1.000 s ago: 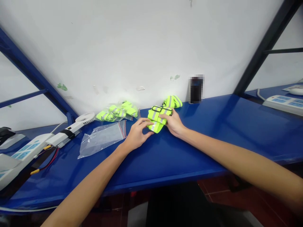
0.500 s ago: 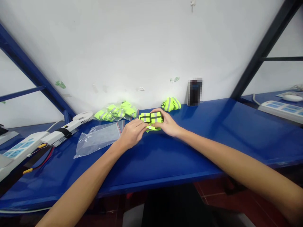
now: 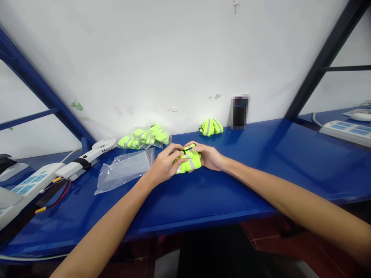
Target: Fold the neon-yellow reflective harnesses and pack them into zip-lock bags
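Between my two hands is a folded bundle of neon-yellow reflective strap (image 3: 190, 162) with grey stripes and a black edge. My left hand (image 3: 165, 164) pinches its left side with thumb and fingers. Wrapped round the right and far side, my right hand (image 3: 211, 156) also grips it, and part of its fingers is hidden behind the bundle. A clear zip bag (image 3: 123, 172) lies flat left of my left hand. Behind it, more yellow reflective straps (image 3: 145, 137) sit in clear plastic. Another rolled yellow strap (image 3: 211, 127) rests by the wall.
On the left of the blue table (image 3: 246, 193) are a white fan (image 3: 104, 144), a white power strip (image 3: 34, 179) and a cable with yellow connectors (image 3: 58, 199). A blurred dark object (image 3: 240, 112) leans on the wall. Another power strip (image 3: 348, 131) stands far right.
The strap bundle has been turned and tilted, so its striped side now faces me. My fingers have shifted on it, and both hands still hold it.
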The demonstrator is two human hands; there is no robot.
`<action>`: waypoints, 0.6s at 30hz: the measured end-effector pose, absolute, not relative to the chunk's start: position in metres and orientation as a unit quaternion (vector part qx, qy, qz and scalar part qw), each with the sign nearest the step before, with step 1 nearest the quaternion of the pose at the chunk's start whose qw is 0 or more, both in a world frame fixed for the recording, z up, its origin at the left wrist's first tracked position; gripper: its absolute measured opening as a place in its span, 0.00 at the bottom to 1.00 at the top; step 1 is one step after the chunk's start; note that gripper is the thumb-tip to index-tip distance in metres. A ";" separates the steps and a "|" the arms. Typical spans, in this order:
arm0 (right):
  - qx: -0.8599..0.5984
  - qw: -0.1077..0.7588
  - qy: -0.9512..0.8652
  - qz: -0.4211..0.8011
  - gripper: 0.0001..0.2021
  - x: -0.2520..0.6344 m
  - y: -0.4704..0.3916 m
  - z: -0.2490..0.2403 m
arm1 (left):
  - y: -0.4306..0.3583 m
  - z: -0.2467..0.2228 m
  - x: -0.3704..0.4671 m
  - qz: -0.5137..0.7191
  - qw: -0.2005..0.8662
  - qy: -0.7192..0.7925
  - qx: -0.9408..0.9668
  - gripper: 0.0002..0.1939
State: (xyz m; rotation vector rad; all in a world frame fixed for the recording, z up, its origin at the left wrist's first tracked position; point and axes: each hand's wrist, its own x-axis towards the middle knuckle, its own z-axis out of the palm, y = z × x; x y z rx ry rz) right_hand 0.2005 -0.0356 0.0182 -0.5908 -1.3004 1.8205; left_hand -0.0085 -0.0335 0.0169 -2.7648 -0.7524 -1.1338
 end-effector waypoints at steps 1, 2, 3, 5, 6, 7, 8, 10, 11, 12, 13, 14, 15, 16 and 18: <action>-0.236 0.400 -0.533 0.707 0.16 0.201 -0.037 0.019 | -0.033 0.015 -0.008 -0.388 0.015 -0.246 -0.888 0.05; -0.247 0.405 -0.560 0.679 0.17 0.201 -0.038 0.020 | -0.033 0.013 -0.008 -0.409 -0.001 -0.251 -0.877 0.08; -0.262 0.416 -0.589 0.641 0.17 0.201 -0.038 0.020 | -0.033 0.011 -0.007 -0.427 -0.016 -0.260 -0.866 0.12; -0.296 0.441 -0.632 0.564 0.15 0.199 -0.038 0.019 | -0.032 0.008 -0.005 -0.446 -0.041 -0.283 -0.848 0.19; -0.312 0.448 -0.644 0.535 0.14 0.199 -0.038 0.018 | -0.032 0.007 -0.004 -0.443 -0.053 -0.297 -0.844 0.20; -0.325 0.454 -0.652 0.512 0.13 0.198 -0.037 0.016 | -0.031 0.007 -0.004 -0.434 -0.068 -0.313 -0.842 0.20; -0.334 0.459 -0.659 0.494 0.13 0.198 -0.036 0.015 | -0.030 0.007 -0.003 -0.421 -0.086 -0.330 -0.841 0.20; -0.338 0.466 -0.676 0.460 0.13 0.197 -0.033 0.012 | -0.029 0.007 -0.004 -0.390 -0.130 -0.364 -0.836 0.20; -0.336 0.470 -0.685 0.445 0.14 0.197 -0.033 0.011 | -0.028 0.007 -0.004 -0.374 -0.150 -0.378 -0.834 0.21; -0.335 0.472 -0.691 0.434 0.14 0.197 -0.032 0.011 | -0.027 0.007 -0.004 -0.362 -0.168 -0.388 -0.831 0.21; -0.335 0.471 -0.696 0.427 0.15 0.197 -0.032 0.011 | -0.027 0.007 -0.005 -0.353 -0.181 -0.395 -0.829 0.21; -0.339 0.467 -0.699 0.423 0.15 0.197 -0.032 0.012 | -0.027 0.008 -0.005 -0.348 -0.191 -0.398 -0.827 0.21; -0.344 0.461 -0.701 0.421 0.16 0.198 -0.033 0.013 | -0.027 0.008 -0.006 -0.343 -0.196 -0.397 -0.829 0.21; -0.350 0.453 -0.703 0.423 0.17 0.198 -0.033 0.015 | -0.027 0.009 -0.006 -0.338 -0.197 -0.393 -0.832 0.20; -0.356 0.428 -0.707 0.437 0.19 0.200 -0.034 0.017 | -0.028 0.011 -0.006 -0.325 -0.191 -0.381 -0.844 0.19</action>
